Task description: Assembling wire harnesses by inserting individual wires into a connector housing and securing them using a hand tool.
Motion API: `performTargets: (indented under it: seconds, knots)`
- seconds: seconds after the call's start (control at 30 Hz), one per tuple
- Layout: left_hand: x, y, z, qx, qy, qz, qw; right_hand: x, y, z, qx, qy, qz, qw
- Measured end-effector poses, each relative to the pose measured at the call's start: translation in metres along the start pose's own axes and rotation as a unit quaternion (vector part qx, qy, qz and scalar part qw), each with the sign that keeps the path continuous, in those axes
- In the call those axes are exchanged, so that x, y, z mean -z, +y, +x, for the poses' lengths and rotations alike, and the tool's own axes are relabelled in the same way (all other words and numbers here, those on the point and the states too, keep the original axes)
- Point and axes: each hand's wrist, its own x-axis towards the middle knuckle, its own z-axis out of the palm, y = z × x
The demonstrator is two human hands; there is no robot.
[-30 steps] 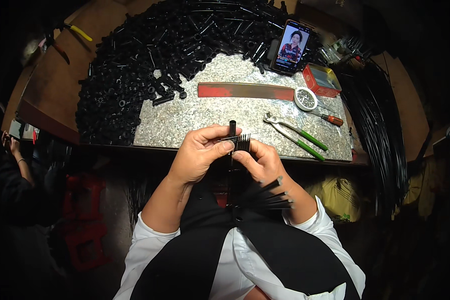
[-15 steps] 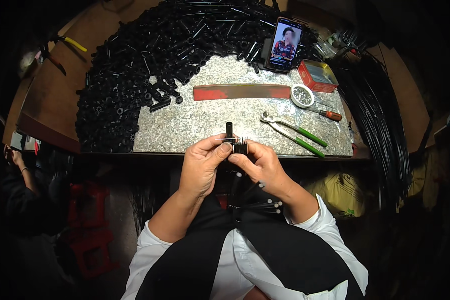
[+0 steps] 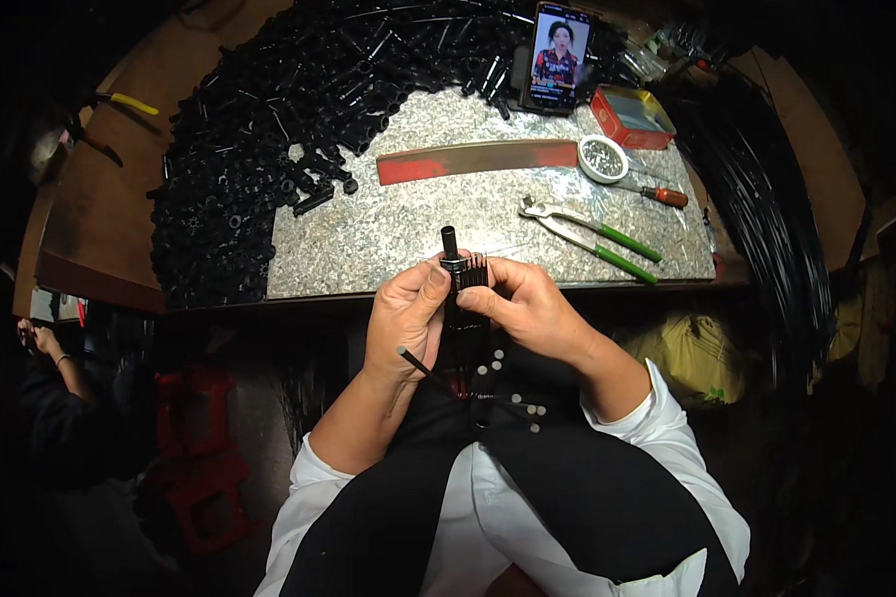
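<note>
Just past the table's near edge, my left hand point(image 3: 404, 316) pinches a short black plastic tube point(image 3: 449, 242) between thumb and fingers. The tube stands up from the grip, tilted slightly left, and resembles an umbrella runner. My right hand point(image 3: 530, 306) grips a row of thin black rods point(image 3: 477, 271), perhaps umbrella ribs. Their upper ends stick up like comb teeth close against the tube's collar. Longer parts hang toward my lap, with round grey tips point(image 3: 497, 360); one black rod point(image 3: 420, 364) slants over my left wrist. My fingers partly hide where tube and rods meet.
Black tubes heap point(image 3: 269, 119) at the back left. Beyond my hands lie a red-brown bar point(image 3: 478, 159), green-handled pincers point(image 3: 597, 239), a screwdriver point(image 3: 664, 196), a white dish of small metal bits point(image 3: 602, 159), a red tin point(image 3: 632, 117) and a phone point(image 3: 558, 60). Long black rods point(image 3: 757, 189) drape at right.
The tube has tipped slightly left and its collar sits closer to the rod ends. A thin wire seen across the fingers is harder to make out. Hanging rods have shifted, one over my left wrist.
</note>
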Motion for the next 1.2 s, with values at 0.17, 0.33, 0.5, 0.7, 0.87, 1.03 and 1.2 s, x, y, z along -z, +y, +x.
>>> performTargets:
  seconds: [0.17, 0.33, 0.5, 0.7, 0.87, 1.03, 1.2]
  knots:
    - [-0.001, -0.002, -0.002, -0.026, -0.004, 0.004, 1.000, 0.002, 0.004, 0.002, -0.018, -0.011, 0.022, 1.000]
    - [-0.006, -0.006, 0.000, -0.043, -0.003, 0.001, 0.999, 0.009, 0.002, 0.002, -0.053, -0.068, 0.031, 0.996]
    - [-0.008, -0.005, -0.003, -0.047, 0.011, -0.013, 0.999, 0.011, 0.001, 0.003, -0.058, -0.081, 0.058, 0.993]
    - [-0.013, -0.007, -0.005, -0.056, 0.049, 0.059, 0.995, 0.013, -0.001, 0.004, -0.043, -0.079, 0.051, 0.995]
    - [-0.019, -0.007, -0.004, -0.049, 0.084, 0.087, 0.991, 0.016, -0.001, 0.005, -0.047, -0.088, 0.057, 0.993]
    - [-0.016, -0.007, -0.006, -0.067, 0.064, 0.046, 0.995, 0.019, -0.004, 0.009, -0.009, -0.117, 0.088, 0.989]
    - [-0.016, -0.007, -0.008, -0.068, 0.071, 0.045, 0.994, 0.017, -0.004, 0.013, -0.013, -0.128, 0.083, 0.988]
